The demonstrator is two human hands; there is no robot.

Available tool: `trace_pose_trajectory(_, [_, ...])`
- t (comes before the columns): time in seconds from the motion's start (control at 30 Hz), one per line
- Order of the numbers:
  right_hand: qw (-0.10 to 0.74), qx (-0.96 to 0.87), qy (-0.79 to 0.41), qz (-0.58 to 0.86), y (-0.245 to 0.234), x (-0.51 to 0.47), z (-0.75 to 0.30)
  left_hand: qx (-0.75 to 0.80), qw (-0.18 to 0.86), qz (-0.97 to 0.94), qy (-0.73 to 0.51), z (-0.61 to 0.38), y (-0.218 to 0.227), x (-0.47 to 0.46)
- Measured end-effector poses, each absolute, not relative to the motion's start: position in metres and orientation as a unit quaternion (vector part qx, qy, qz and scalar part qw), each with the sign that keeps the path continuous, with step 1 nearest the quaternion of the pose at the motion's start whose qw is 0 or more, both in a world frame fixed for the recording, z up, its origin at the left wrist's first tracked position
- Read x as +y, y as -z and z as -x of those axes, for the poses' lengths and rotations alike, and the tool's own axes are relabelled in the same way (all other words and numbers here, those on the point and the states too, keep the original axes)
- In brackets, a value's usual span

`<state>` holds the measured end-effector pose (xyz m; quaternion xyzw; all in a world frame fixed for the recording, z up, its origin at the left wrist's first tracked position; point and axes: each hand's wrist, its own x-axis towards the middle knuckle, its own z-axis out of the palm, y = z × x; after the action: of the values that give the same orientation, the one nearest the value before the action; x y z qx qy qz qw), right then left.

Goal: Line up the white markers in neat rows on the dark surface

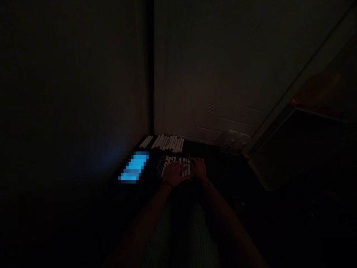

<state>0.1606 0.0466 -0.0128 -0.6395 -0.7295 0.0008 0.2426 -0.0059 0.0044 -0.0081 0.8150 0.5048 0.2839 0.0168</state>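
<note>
The scene is very dark. My left hand (174, 174) and my right hand (198, 167) lie side by side on a near row of white markers (177, 162) with coloured bands, on a dark surface. Both hands rest palm down on the markers; the fingers are too dim to read. A second row of white markers (164, 142) lies farther back by the wall, untouched.
A glowing blue screen (134, 167) lies left of my hands. A small clear container (233, 143) with coloured items stands at the back right. A pale door or wall (223, 74) rises behind, and a dark box-like shape (301, 149) is on the right.
</note>
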Motion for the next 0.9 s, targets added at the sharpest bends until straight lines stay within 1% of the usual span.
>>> trace_pose_trajectory(0.37, [0.251,-0.716,0.018,0.651,0.012,0.043,-0.158,0.5,0.008,-0.819,-0.283,0.005,0.002,-0.001])
trace_pose_trajectory(0.53, [0.23,-0.714,0.019,0.661,0.009,0.042,-0.157,0.511,-0.023,-0.809,-0.289,0.005,-0.004,-0.004])
trace_pose_trajectory(0.7, [0.213,-0.715,0.036,0.665,0.006,0.041,-0.156,0.543,-0.063,-0.788,-0.283,0.0,0.001,-0.003])
trace_pose_trajectory(0.9, [0.184,-0.733,0.05,0.653,-0.001,0.034,-0.154,0.559,-0.052,-0.787,-0.257,-0.003,0.009,0.002])
